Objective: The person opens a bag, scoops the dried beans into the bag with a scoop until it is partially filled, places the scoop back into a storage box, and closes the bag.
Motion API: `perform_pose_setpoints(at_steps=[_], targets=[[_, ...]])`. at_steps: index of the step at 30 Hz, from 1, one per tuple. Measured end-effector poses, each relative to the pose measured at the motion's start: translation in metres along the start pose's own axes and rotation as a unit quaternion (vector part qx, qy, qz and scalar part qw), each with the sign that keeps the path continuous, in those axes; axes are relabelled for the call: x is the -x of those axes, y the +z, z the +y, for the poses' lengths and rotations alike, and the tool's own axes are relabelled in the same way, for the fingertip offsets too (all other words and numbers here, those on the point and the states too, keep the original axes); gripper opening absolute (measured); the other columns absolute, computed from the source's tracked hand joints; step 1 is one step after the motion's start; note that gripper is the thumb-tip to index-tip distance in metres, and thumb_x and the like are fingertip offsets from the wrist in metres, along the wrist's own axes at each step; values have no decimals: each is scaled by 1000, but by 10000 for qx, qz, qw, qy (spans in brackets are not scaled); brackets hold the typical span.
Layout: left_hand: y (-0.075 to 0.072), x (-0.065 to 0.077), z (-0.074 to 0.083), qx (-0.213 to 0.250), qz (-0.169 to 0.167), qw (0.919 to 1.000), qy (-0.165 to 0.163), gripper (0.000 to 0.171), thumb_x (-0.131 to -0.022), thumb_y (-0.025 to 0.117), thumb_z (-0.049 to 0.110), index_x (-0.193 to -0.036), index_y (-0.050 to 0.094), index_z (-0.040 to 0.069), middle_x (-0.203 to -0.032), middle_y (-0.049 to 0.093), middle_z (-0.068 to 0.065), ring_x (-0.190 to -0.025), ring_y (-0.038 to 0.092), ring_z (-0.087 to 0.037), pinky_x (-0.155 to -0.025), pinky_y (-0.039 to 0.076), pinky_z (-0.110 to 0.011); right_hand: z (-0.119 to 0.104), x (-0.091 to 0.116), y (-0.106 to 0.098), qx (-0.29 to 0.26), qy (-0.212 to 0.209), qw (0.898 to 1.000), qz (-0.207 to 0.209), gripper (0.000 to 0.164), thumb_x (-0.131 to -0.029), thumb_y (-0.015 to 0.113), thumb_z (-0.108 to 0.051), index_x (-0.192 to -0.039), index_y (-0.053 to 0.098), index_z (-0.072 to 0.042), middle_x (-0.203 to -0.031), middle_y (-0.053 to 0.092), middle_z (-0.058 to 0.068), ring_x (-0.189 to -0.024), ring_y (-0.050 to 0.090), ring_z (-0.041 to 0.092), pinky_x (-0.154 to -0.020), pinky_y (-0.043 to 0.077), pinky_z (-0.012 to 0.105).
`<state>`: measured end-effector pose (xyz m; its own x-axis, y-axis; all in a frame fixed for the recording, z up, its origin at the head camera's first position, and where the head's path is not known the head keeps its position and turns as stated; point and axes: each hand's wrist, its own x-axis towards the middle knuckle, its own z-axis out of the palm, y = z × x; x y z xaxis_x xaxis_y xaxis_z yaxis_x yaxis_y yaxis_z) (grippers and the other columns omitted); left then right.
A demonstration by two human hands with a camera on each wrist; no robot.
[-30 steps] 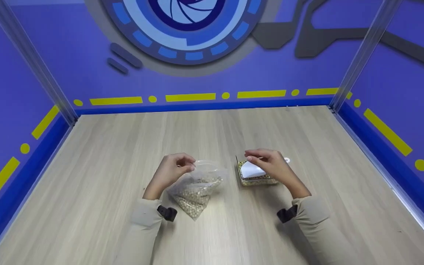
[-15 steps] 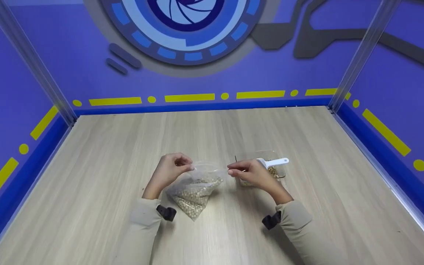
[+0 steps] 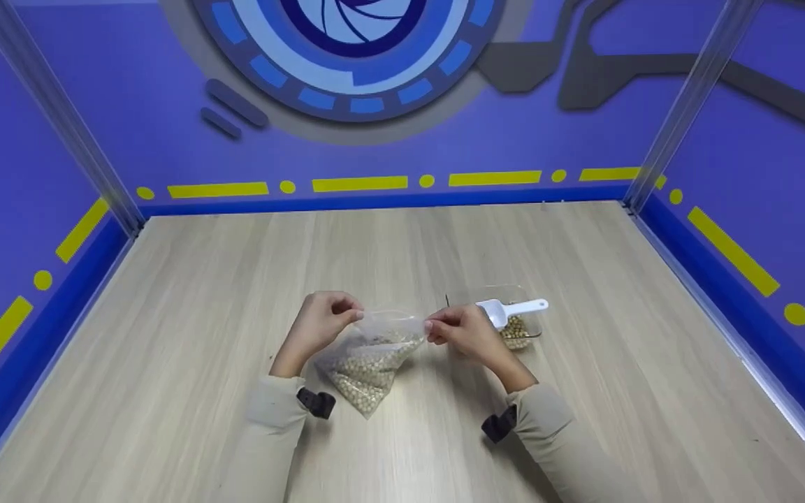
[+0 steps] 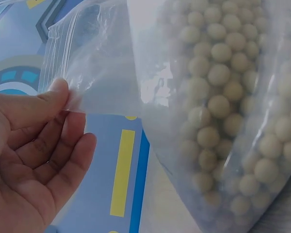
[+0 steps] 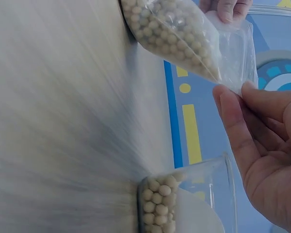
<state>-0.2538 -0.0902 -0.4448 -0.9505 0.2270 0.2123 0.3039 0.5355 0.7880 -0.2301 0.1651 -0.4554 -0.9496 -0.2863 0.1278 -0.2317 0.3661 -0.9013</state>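
Note:
A clear zip bag (image 3: 367,367), part filled with round pale beans (image 4: 223,92), stands on the table with its zip edge up. My left hand (image 3: 320,325) pinches one top corner of it between thumb and forefinger, as the left wrist view shows close up. At the opposite top corner, my right hand (image 3: 469,332) pinches the plastic between thumb and fingertip. Just beyond the right hand is a clear container (image 5: 208,179) of the same beans. A white scoop (image 3: 525,307) lies across it, its handle pointing right; the hand hides part of the container.
Light wood-grain table (image 3: 235,272) under everything. Blue panels with yellow dashes (image 3: 360,184) wall it at the back and both sides, joined by metal corner posts (image 3: 682,98).
My right hand has moved left from over the scoop and container to the bag's right top corner and now pinches it. My left hand has stayed at its corner.

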Motion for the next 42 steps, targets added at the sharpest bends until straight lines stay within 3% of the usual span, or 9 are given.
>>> perform_pose_setpoints(at_steps=[8, 14, 18, 21, 26, 35, 42], targets=[[1, 0, 2, 13, 169, 9998, -40, 5, -84, 71, 9, -79, 72, 8, -77, 70, -2, -69, 58, -10, -65, 48, -26, -25, 9, 0, -2, -85, 9998, 186, 17, -89, 58, 6, -92, 66, 20, -82, 67, 34, -75, 68, 43, -71, 56, 51], [-2, 0, 5, 42, 233, 9997, 98, 5, -84, 71, 10, -80, 72, 7, -78, 70, -3, -71, 59, -12, -66, 48, -27, -27, 7, -2, -44, -75, 9995, 295, 18, -89, 58, 4, -94, 66, 20, -83, 67, 33, -74, 68, 36, -68, 59, 39], [-3, 1, 7, 68, 331, 9993, 183, 4, -83, 72, 10, -80, 72, 8, -77, 69, -2, -70, 58, -10, -65, 47, -25, -11, -2, -3, 16, -75, 9994, 340, 18, -90, 60, 1, -94, 68, 17, -83, 68, 31, -73, 69, 31, -66, 58, 33], [-4, 3, 11, 132, 377, 9989, 235, 4, -83, 72, 12, -80, 72, 9, -77, 69, -1, -70, 59, -10, -65, 48, -24, 1, -8, -6, 10, -165, 9991, 399, 18, -89, 63, -2, -94, 70, 13, -83, 70, 28, -71, 69, 22, -65, 58, 30], [-7, 4, 19, 331, 417, 9983, 257, 7, -83, 73, 15, -83, 73, 8, -77, 69, 0, -71, 59, -11, -66, 48, -24, -8, -8, -15, 140, -504, 9975, 480, 18, -88, 65, -6, -94, 72, 10, -82, 71, 22, -68, 64, 6, -63, 56, 23], [-10, 7, 33, 765, 430, 9960, 175, 7, -82, 73, 12, -86, 74, 6, -78, 69, 0, -73, 60, -11, -68, 48, -23, -27, -4, -33, 755, -1065, 9897, 582, 15, -89, 66, -9, -94, 74, 2, -80, 72, 14, -68, 63, 8, -63, 53, 20], [-12, 11, 39, 1054, 360, 9936, 200, 9, -82, 74, 12, -88, 74, 5, -80, 70, -1, -74, 60, -12, -68, 49, -23, -35, 1, -43, 695, -1241, 9873, 703, 16, -88, 67, -11, -95, 75, 1, -87, 73, 15, -73, 65, 8, -66, 53, 18]])
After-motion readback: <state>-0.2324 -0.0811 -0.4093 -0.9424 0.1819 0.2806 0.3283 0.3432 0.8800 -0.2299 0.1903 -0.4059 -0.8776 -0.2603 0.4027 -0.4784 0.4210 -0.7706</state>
